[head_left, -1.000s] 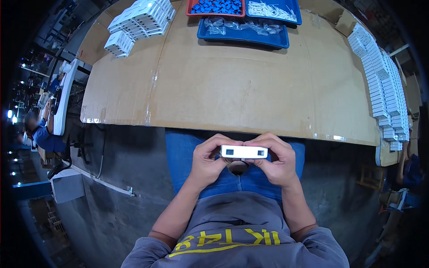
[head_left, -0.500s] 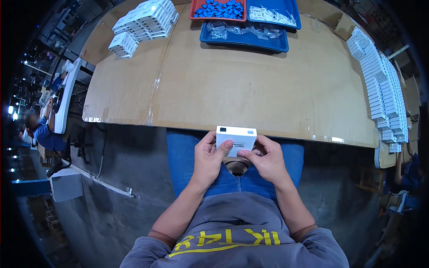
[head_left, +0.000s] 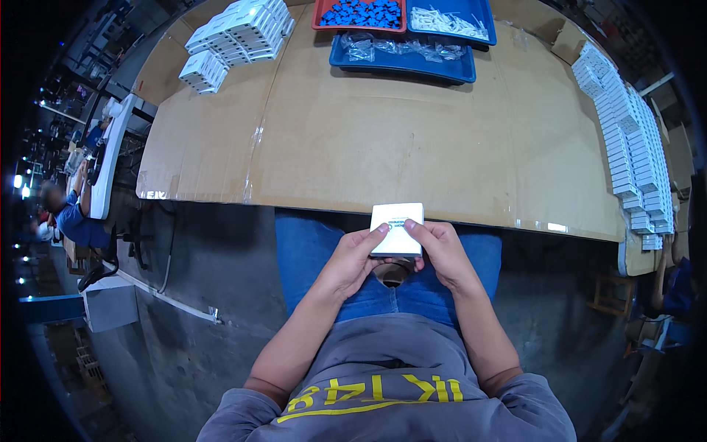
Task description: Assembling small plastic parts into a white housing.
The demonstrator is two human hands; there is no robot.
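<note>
You hold a small white box between both hands, over your lap in blue jeans, just short of the table's near edge. Your left hand closes on its left side with the thumb laid across the top face; your right hand closes on its right side, thumb likewise on top. The box lies flat, its broad face turned up toward you.

Beyond the box spreads the brown cardboard-covered table. Far ahead of your grip sit a blue tray of clear bags, a red tray of blue parts and a blue tray of white parts. Far ahead and left lies a heap of white boxes; well off to the right runs a long row of white boxes.
</note>
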